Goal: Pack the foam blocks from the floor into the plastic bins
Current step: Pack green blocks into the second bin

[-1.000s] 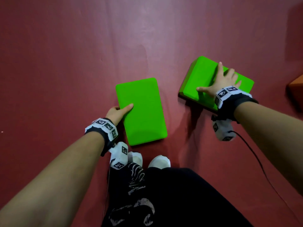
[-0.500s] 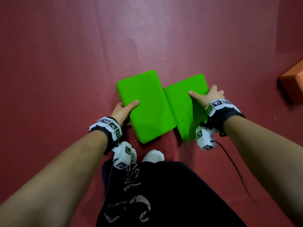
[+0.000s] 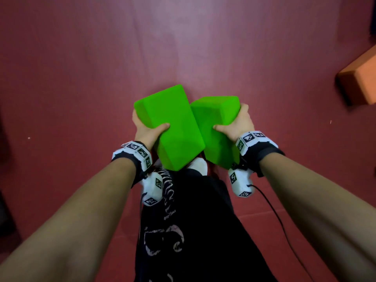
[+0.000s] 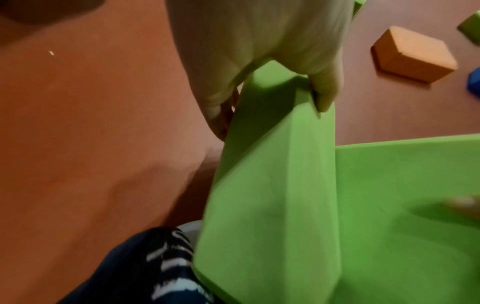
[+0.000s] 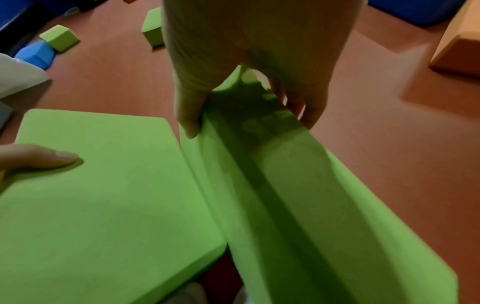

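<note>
From my head, my left hand (image 3: 147, 132) grips one green block (image 3: 171, 127) and my right hand (image 3: 237, 124) grips the other green block (image 3: 215, 127), thumbs on top, edges touching above the red floor (image 3: 81, 78). An orange block (image 3: 360, 80) lies well apart. At my left wrist, fingers (image 4: 326, 92) clamp the block's edge. At my right wrist, fingers (image 5: 188, 115) clamp likewise; small blocks (image 5: 59, 38) lie beyond.

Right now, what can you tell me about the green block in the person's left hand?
The left green block is a bright green rectangular slab with rounded edges that looks like soft foam. It is lifted off the red floor and tilted. The left hand holds it in a firm grip, thumb on the broad top face, fingers underneath. Its long side touches the right green block.
</note>
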A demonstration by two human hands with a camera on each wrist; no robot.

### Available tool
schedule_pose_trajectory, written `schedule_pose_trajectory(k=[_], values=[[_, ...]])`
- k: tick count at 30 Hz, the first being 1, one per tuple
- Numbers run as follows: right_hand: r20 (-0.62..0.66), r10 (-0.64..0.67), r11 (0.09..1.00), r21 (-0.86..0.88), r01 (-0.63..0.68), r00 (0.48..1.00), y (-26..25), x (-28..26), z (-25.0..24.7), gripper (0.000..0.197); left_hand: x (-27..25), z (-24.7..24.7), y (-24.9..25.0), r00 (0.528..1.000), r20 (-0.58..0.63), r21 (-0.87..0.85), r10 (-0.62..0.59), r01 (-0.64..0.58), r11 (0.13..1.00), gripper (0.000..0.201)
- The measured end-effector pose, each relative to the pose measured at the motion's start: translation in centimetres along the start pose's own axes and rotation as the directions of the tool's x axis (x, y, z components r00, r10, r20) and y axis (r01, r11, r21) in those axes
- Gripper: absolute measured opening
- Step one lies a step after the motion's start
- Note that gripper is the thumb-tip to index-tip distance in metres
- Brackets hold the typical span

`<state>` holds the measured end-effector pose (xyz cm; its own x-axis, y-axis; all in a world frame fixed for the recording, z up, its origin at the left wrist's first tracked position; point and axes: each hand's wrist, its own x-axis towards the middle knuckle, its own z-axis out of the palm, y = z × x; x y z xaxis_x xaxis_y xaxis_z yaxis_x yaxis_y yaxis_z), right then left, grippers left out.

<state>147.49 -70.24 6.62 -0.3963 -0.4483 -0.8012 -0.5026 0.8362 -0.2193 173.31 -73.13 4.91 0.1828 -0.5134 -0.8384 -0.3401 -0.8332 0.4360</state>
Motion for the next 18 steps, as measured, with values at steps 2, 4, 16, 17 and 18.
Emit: schedule_pose_trajectory(k=[2,4,16,17,18], values=[[0.043,-0.046,0.997,-0.065,0.048,0.998,-1.1,-2.6,-0.5,0.117,-2.2,-1.3,0.8,0.998,-0.043,0.029,0.039,-0.038,0.999,0.118],[0.042,-0.084,0.988,-0.128,0.089,0.996,-2.3,-5.1,-1.3,0.119,-4.9,-3.0,1.8,0.997,-0.048,0.089,0.052,-0.048,0.995,0.119],[0.046,-0.323,0.878,-0.358,0.318,0.945,-14.9,-19.7,-4.6,0.115,-17.8,-19.3,2.8,0.953,-0.295,0.272,0.066,0.018,0.962,0.089],[0.068,-0.325,0.868,-0.375,0.326,0.943,-15.9,-20.5,-4.3,0.116,-18.4,-20.2,2.4,0.945,-0.321,0.248,0.067,0.016,0.969,0.091],[0.098,-0.337,0.851,-0.395,0.348,0.936,-17.2,-21.4,-3.7,0.116,-19.0,-21.4,1.5,0.939,-0.340,0.215,0.055,0.021,0.976,0.095]])
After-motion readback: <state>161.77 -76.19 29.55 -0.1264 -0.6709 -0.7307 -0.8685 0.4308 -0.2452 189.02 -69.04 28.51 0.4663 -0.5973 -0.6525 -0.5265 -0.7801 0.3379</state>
